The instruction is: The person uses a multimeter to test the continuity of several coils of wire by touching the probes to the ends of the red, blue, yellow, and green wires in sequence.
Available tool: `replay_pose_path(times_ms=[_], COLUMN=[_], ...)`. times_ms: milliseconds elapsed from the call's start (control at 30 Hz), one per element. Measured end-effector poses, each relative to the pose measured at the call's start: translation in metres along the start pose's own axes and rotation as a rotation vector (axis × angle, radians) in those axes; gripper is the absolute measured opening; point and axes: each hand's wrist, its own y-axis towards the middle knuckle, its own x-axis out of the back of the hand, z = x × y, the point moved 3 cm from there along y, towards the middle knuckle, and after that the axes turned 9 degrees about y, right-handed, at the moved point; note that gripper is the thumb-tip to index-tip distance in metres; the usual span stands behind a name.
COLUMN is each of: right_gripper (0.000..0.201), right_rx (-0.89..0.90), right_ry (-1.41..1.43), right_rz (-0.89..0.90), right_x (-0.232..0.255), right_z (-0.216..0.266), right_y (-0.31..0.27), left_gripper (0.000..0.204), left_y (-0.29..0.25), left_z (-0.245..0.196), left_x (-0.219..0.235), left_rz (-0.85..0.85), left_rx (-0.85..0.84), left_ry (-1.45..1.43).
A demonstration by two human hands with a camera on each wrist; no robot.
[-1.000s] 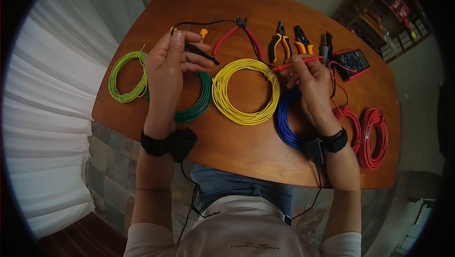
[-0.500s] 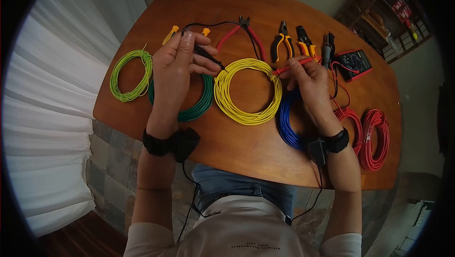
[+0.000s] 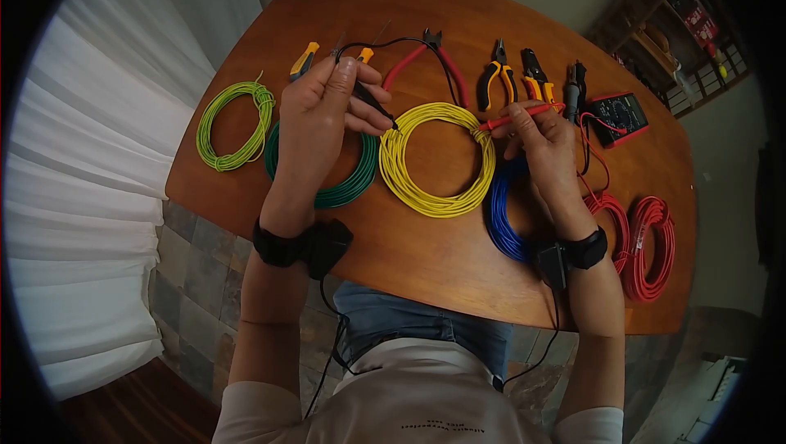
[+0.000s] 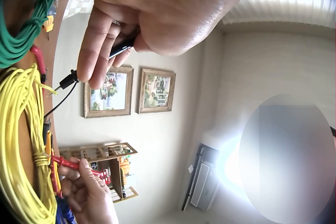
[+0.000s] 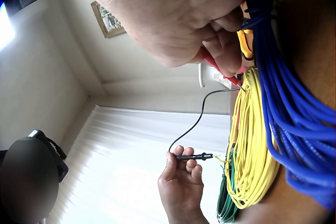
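Note:
My left hand [image 3: 319, 112] grips a black multimeter probe [image 3: 372, 102], its tip pointing down at the left rim of a yellow wire coil [image 3: 438, 206]. In the left wrist view, that black probe [image 4: 68, 80] has its metal tip right by a loose end of yellow wire. Between thumb and fingers, my right hand [image 3: 547, 145] pinches a red probe [image 3: 501, 121]. Its tip is at the wrapped part of the same coil, on the right side. A red lead runs to the multimeter [image 3: 620, 119] at the table's right.
Green [image 3: 348, 192], yellow-green [image 3: 209, 149], blue [image 3: 501, 227] and red [image 3: 651, 284] wire coils lie around. Behind are red-handled cutters [image 3: 458, 83], pliers [image 3: 498, 75], wire strippers [image 3: 536, 83] and a yellow-handled screwdriver [image 3: 304, 60]. The black lead arches over the cutters.
My left hand has moved right and toward me, bringing the black probe's tip down to the yellow coil's rim. The right hand keeps the red probe at the coil's wrapped part. The head view shifted slightly.

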Motion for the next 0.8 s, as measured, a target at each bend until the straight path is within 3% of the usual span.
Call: replay_pose_path(times_ms=[600,800], right_gripper=[0.021,0.024], right_rx=[-0.013,-0.004], right_ry=[0.000,0.011], right_rz=[-0.011,0.006], right_x=[-0.0001,0.0004], right_z=[0.0025,0.0016], right_y=[-0.0018,-0.0019], left_gripper=[0.033,0.033], left_y=[-0.0029,-0.0016], left_z=[-0.0043,-0.0016], left_x=[0.0000,-0.0034], left_rz=[-0.038,0.036], left_rx=[-0.012,0.023], left_ry=[-0.018,0.008])
